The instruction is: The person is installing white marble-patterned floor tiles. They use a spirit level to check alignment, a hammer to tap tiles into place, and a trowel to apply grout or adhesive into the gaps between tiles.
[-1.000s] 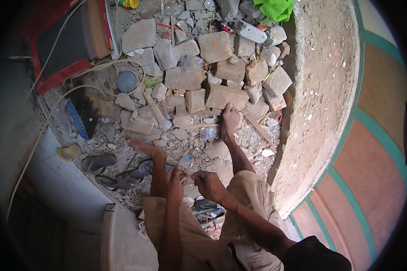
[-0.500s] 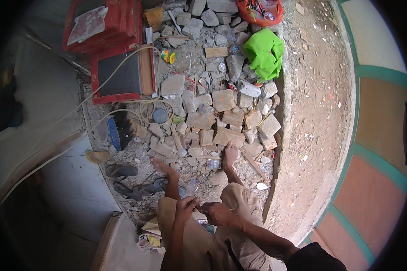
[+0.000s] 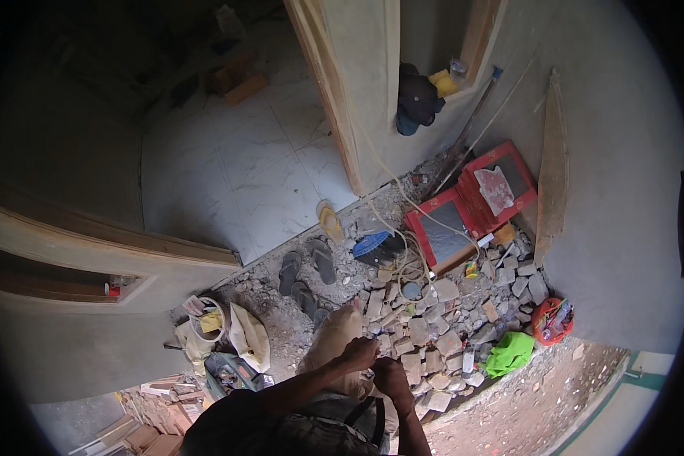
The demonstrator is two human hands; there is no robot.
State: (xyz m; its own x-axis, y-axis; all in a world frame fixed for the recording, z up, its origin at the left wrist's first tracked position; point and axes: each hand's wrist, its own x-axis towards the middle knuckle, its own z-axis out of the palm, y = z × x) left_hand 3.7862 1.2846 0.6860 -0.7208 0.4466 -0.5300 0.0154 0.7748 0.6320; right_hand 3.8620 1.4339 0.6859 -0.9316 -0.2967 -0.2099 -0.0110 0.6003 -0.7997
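Observation:
My left hand (image 3: 359, 353) and my right hand (image 3: 391, 376) are close together over my lap, both with fingers curled. Whatever they pinch, if anything, is too small or hidden to make out. Beige trousers (image 3: 333, 334) show under and beside them. Just beyond the hands lie broken concrete blocks and rubble (image 3: 418, 330).
Beyond the rubble are red-framed dark panels (image 3: 441, 232), a looped pale cable (image 3: 406, 266), a green cloth (image 3: 509, 353) and a red bag (image 3: 552, 321). Dark flip-flops (image 3: 323, 262) lie near a tiled doorway floor (image 3: 243, 175). A white bucket (image 3: 207, 323) and toolbox (image 3: 232, 372) stand left.
The view has swung left, bringing the doorway, bucket and toolbox into sight. My hands stay close together with fingers curled.

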